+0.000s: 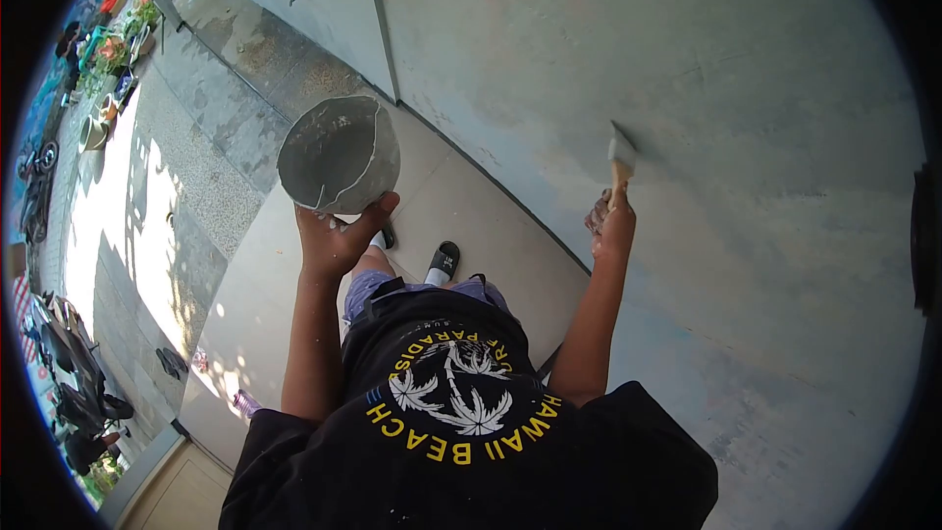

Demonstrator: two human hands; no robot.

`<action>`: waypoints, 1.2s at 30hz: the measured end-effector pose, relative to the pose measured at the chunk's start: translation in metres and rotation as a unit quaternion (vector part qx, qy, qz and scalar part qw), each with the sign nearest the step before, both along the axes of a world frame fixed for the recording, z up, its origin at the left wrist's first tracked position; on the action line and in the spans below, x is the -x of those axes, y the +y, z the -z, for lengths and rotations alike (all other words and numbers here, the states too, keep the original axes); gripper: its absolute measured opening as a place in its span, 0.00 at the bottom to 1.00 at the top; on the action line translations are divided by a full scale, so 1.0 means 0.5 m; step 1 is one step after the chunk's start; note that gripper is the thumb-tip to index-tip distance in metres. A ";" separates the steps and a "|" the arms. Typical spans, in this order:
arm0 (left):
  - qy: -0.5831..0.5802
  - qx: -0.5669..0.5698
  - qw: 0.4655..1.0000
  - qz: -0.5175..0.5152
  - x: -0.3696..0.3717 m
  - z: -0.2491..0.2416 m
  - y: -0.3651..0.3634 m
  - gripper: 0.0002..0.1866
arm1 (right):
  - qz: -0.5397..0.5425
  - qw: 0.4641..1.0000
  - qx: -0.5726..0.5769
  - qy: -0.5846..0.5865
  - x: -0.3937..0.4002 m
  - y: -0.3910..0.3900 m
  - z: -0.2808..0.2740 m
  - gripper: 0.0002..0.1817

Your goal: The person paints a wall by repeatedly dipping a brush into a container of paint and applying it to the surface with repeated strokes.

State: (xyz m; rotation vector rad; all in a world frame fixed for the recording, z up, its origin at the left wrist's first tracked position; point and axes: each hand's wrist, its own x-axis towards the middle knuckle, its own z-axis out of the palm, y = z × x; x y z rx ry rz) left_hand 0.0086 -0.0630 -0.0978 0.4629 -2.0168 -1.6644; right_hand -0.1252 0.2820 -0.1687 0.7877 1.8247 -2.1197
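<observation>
My left hand [339, 238] is closed around the lower side of a grey bowl-like container [385, 152] with a rough, uneven rim. Grey paint coats its inside. In my right hand [612, 226] is a paintbrush [621, 169], gripped by its light wooden handle. The bristle end lies right at the grey wall [746, 118], where a dark streak or shadow shows beside it. Pale smears mark the fingers of my right hand.
Tiled floor [461, 191] lies below, meeting the wall's lower edge. A vertical wall edge [381, 20] stands ahead. Potted plants [110, 59] line the far left, with a motorcycle [74, 373] at lower left. Dark sandals [171, 363] rest on the ground outside.
</observation>
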 end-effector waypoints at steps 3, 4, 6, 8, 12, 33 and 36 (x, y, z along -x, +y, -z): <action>-0.037 -0.027 0.998 0.033 -0.001 -0.017 -0.002 0.29 | 0.055 0.991 -0.012 0.118 -0.046 -0.020 -0.096 0.24; -0.039 -0.025 0.998 0.037 -0.009 -0.025 0.003 0.29 | 0.067 0.984 -0.038 0.160 -0.059 -0.028 -0.112 0.24; -0.005 -0.027 0.998 0.053 -0.001 -0.049 0.008 0.29 | 0.081 0.972 -0.053 0.213 -0.055 -0.054 -0.122 0.24; 0.010 -0.018 0.998 0.067 -0.004 -0.061 0.007 0.30 | 0.141 0.957 -0.088 0.237 -0.058 -0.068 -0.105 0.24; -0.007 0.007 0.996 0.088 -0.001 -0.084 -0.007 0.30 | 0.065 0.986 -0.078 0.129 0.020 -0.065 0.066 0.25; 0.071 0.035 0.965 0.249 0.018 0.011 0.061 0.53 | -0.218 0.958 -0.056 0.178 -0.106 0.006 -0.156 0.20; 0.096 0.034 0.963 0.251 0.030 0.015 0.081 0.51 | -0.273 0.882 -0.207 0.324 -0.126 0.059 -0.318 0.20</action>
